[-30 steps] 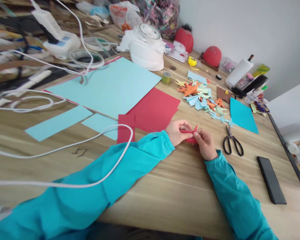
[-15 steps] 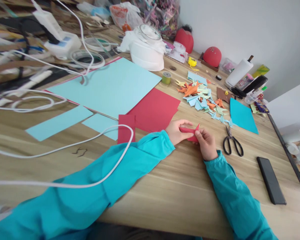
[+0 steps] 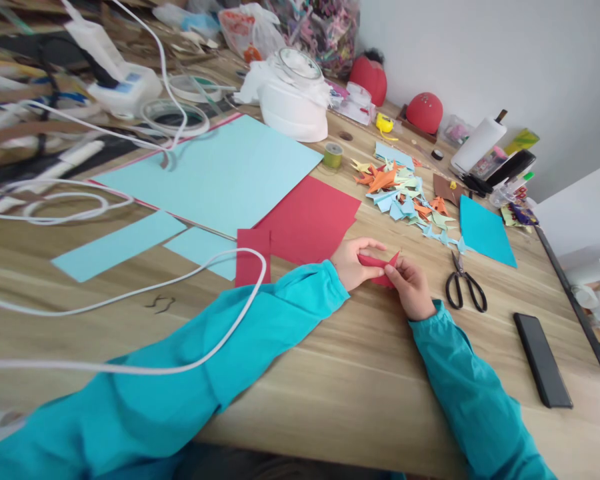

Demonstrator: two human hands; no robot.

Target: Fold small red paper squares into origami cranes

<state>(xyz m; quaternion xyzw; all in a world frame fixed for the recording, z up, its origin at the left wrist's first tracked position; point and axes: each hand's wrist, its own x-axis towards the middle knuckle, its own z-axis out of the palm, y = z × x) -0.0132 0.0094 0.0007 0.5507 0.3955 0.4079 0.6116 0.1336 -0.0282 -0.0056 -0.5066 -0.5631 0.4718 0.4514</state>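
A small folded piece of red paper (image 3: 373, 261) is held between both hands just above the wooden table. My left hand (image 3: 351, 263) pinches its left part between thumb and fingers. On its right side, my right hand (image 3: 411, 285) grips the paper with thumb and forefinger, beside a pointed tip that sticks up. The fingers partly cover the paper, so its full shape is hidden. Behind my left hand lie larger red sheets (image 3: 307, 220) and a small red rectangle of paper (image 3: 253, 257). Folded paper cranes (image 3: 405, 193) in orange, blue and pale green form a pile farther back.
Black-handled scissors (image 3: 465, 287) and a phone (image 3: 543, 360) lie to the right. A white cable (image 3: 250, 327) loops over my left sleeve. Large light-blue sheets (image 3: 220, 173) and a blue strip (image 3: 120, 245) spread across the left. A thread spool (image 3: 333, 155) stands near the pile.
My right thumb and fingers have shifted slightly on the red paper, and its upright tip now leans more to the right. My left hand stays almost in place.
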